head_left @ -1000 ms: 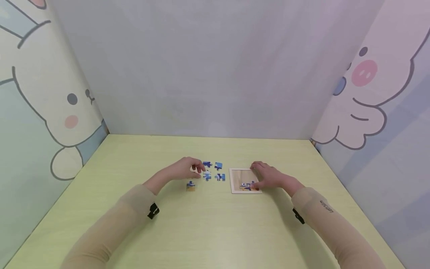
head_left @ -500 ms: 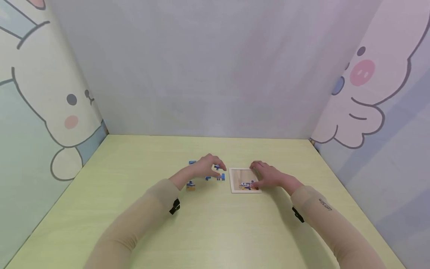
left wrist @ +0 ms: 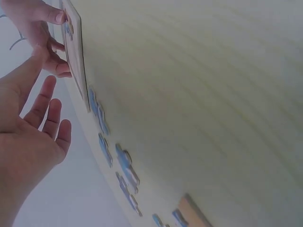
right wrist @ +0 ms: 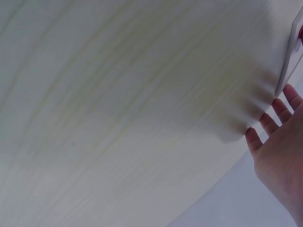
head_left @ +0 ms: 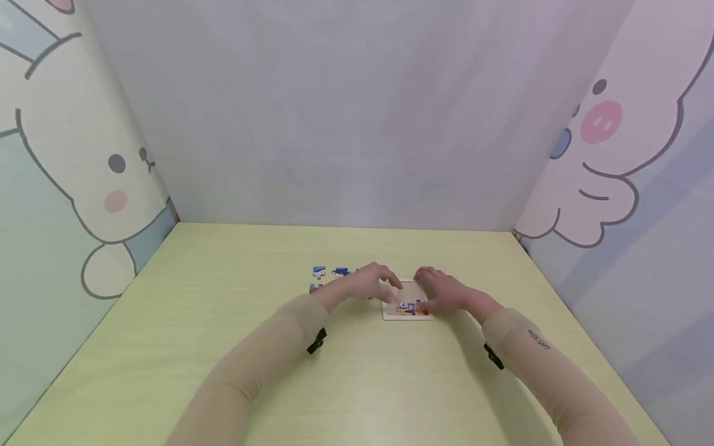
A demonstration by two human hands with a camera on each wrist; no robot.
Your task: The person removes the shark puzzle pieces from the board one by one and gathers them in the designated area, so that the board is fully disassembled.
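A shallow square puzzle tray [head_left: 408,318] with a pale rim lies on the table. Several joined jigsaw pieces [head_left: 409,308] fill its near part; the rest shows bare wood. My right hand [head_left: 449,293] rests at the tray's right side, thumb over the pieces and fingers at the far corner. Its fingers stretch out, tips down by the table, in the right wrist view. My left hand [head_left: 365,282] hovers at the tray's left side, thumb and fingers apart, fingertips overlapping the tray. Nothing shows between these fingers [left wrist: 49,116] in the left wrist view.
Loose jigsaw pieces lie left of the tray, among them a blue-and-white piece [head_left: 318,272] and a dark blue one [head_left: 340,272]. My left forearm hides some of them. A sandy-coloured piece [left wrist: 193,210] shows in the left wrist view. Cloth walls [head_left: 346,124] enclose the table.
My left hand has moved right, from over the loose pieces to the tray's left side, uncovering pieces at the far left. My right hand has stayed at the tray.
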